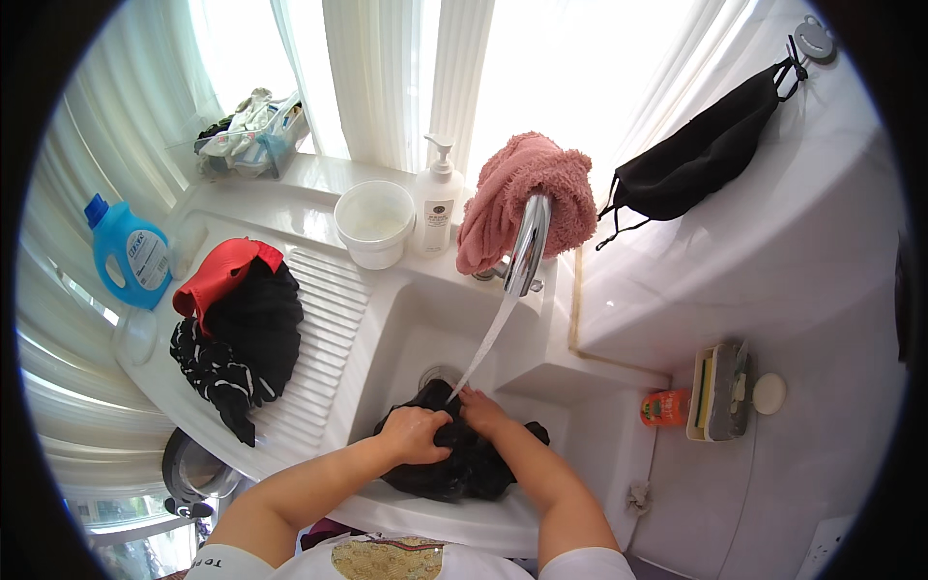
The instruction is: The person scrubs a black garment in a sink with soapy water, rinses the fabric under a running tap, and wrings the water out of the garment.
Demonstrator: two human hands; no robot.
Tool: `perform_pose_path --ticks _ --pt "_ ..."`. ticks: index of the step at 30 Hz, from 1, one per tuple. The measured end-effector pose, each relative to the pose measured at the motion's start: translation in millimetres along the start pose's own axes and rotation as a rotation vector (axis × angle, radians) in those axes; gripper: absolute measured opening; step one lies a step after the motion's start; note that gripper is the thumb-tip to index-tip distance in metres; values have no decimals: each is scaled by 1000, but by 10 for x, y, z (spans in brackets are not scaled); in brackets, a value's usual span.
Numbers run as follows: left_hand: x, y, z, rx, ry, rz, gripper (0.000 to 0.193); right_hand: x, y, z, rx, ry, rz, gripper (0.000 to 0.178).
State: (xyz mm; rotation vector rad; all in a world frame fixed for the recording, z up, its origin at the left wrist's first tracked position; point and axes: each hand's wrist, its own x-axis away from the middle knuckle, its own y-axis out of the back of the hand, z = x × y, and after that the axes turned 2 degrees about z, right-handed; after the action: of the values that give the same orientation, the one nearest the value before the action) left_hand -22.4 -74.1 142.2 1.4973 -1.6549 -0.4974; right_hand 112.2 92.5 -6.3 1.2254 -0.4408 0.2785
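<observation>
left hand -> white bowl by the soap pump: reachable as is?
Probably yes. The left hand grips the black garment in the sink; the white bowl stands on the ledge beyond, nothing between them. It would have to let go first.

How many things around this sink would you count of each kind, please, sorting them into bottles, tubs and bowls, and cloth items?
Bottles: 2, the blue detergent bottle and the white pump bottle.
Tubs and bowls: 1, the white tub.
Cloth items: 4, the black garment gripped by both hands, the pile of dark clothes, the pink towel and the black face mask.
Total: 7.
</observation>
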Motion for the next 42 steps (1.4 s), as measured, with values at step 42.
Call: perform_pose_path --ticks 42 --pt "-1053 -459 734 -104 300 -253 76 -61 311 504 -260 -531 -505 37"
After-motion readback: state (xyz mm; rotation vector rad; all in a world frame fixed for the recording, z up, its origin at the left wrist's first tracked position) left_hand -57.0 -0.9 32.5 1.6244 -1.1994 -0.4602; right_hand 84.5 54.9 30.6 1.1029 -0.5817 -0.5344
